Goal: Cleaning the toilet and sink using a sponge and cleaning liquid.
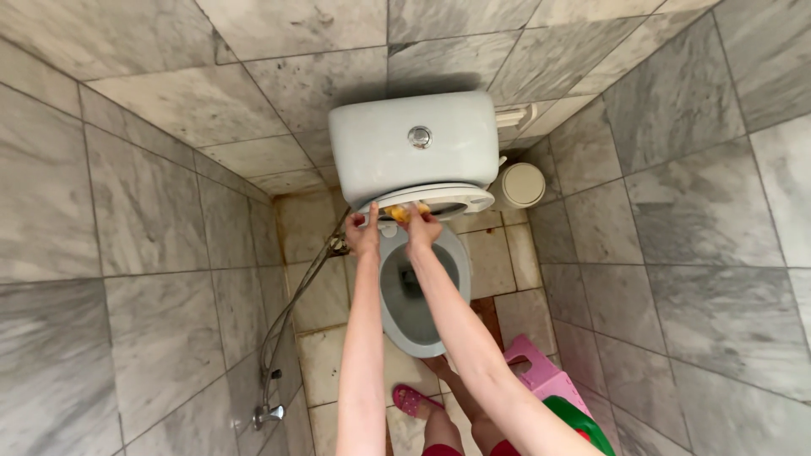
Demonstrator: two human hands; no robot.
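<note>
A soft yellow sponge (404, 212), probably light and squashy, is gripped by the right hand (422, 230); at nine o'clock, the raised seat (460, 203) is steadied by the closed left hand (363, 235).

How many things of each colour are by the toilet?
White: 2, the toilet and the bin
Yellow: 1, the cloth
Pink: 2, the stool and the slipper
Green: 1, the tub
Total: 6
</note>
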